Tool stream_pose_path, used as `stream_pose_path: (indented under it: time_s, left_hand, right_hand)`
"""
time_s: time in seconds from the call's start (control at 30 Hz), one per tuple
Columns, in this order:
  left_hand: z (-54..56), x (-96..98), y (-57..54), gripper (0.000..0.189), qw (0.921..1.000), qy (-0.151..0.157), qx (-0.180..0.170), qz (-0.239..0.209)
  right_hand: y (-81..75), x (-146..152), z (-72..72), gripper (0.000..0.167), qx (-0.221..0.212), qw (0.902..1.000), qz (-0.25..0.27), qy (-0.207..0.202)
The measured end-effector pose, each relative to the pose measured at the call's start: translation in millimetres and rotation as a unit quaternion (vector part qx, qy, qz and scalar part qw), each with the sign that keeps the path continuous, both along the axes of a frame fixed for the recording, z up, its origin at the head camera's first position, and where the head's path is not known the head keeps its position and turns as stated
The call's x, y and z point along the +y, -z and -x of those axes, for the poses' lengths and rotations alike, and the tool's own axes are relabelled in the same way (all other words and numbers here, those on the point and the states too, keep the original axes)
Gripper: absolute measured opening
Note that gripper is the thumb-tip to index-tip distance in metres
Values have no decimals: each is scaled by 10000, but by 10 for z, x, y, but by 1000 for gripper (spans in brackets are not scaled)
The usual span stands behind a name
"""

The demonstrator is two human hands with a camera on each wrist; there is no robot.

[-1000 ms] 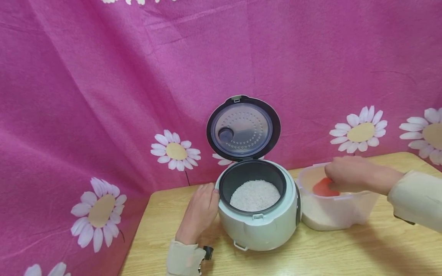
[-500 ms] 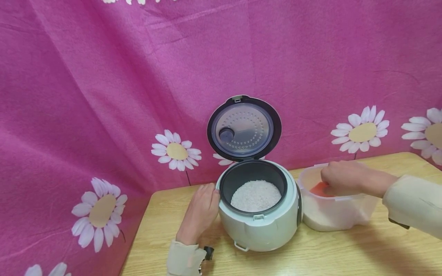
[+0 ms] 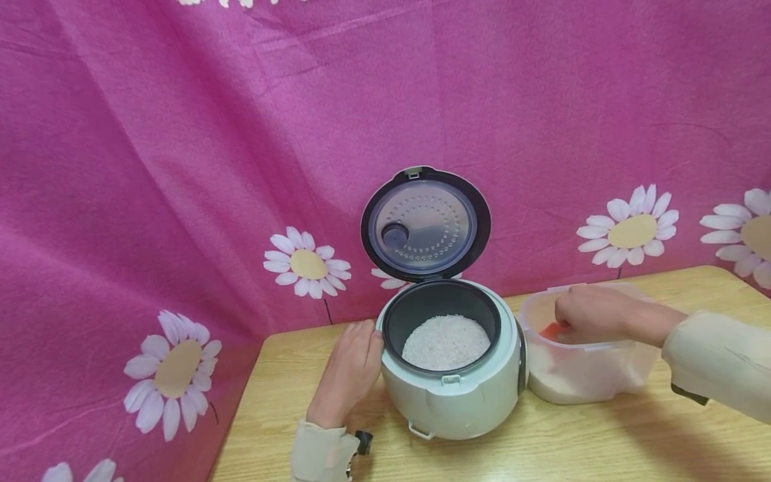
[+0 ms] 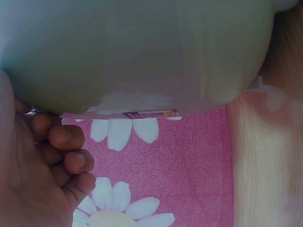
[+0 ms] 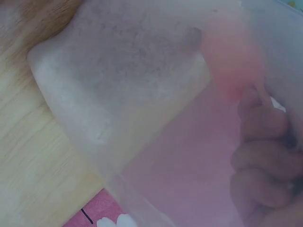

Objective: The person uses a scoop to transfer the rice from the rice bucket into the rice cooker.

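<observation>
A pale green rice cooker [image 3: 452, 408] stands with its lid [image 3: 426, 224] raised, and white rice [image 3: 446, 343] lies in its dark inner pot [image 3: 421, 299]. My left hand [image 3: 351, 368] rests against the cooker's left side near the rim; in the left wrist view its fingers [image 4: 71, 137] are loosely curled beside the cooker wall. To the right, my right hand [image 3: 593, 313] reaches into a translucent plastic bin [image 3: 626, 368] of rice and grips a red scoop [image 3: 551, 331]. Through the bin's wall, the right wrist view shows the scoop's blurred red shape [image 5: 232, 61] above curled fingers [image 5: 260, 156].
Both cooker and bin stand side by side on a wooden table [image 3: 289, 381]. Behind the table hangs a pink cloth [image 3: 241, 134] printed with daisies. A small latch loop [image 3: 419, 430] juts from the cooker's lower front.
My right hand has moved left and lower in the bin, and less of the red scoop shows above the rice and rim. The left hand and cooker stay put.
</observation>
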State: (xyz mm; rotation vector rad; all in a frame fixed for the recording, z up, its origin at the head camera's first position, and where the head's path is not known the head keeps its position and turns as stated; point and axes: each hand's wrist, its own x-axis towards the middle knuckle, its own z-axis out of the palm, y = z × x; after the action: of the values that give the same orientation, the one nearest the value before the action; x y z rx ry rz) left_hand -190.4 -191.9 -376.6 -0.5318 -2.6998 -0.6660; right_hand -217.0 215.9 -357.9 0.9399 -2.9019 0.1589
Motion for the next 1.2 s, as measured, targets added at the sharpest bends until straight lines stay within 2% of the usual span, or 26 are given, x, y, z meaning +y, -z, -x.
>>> stream_pose_path:
  time_s: [0.2, 0.43, 0.67, 0.73, 0.9, 1.0, 1.2]
  left_hand:
    - [-11, 8, 23, 22, 10000, 9, -33, -12]
    - [-22, 15, 29, 20, 9999, 33, -75, -69]
    - [-6, 10, 40, 20, 9989, 197, 408, 77]
    - [-6, 10, 39, 20, 9991, 186, 369, 39]
    - [6, 15, 23, 21, 9995, 145, 264, 0]
    - [17, 9, 19, 20, 9994, 130, 316, 56]
    - [25, -7, 18, 18, 9990, 150, 417, 70]
  right_hand:
    - [55, 13, 3, 33, -430, 9988, 226, -53]
    - [90, 23, -2, 28, -865, 9955, 377, 90]
    - [76, 27, 1, 26, -1355, 9897, 416, 202]
    - [73, 30, 2, 22, -1482, 9878, 428, 215]
    - [51, 50, 28, 26, -1952, 9789, 550, 268]
    - [32, 52, 51, 32, -2206, 9731, 600, 279]
    - [49, 58, 69, 36, -2303, 9707, 598, 328]
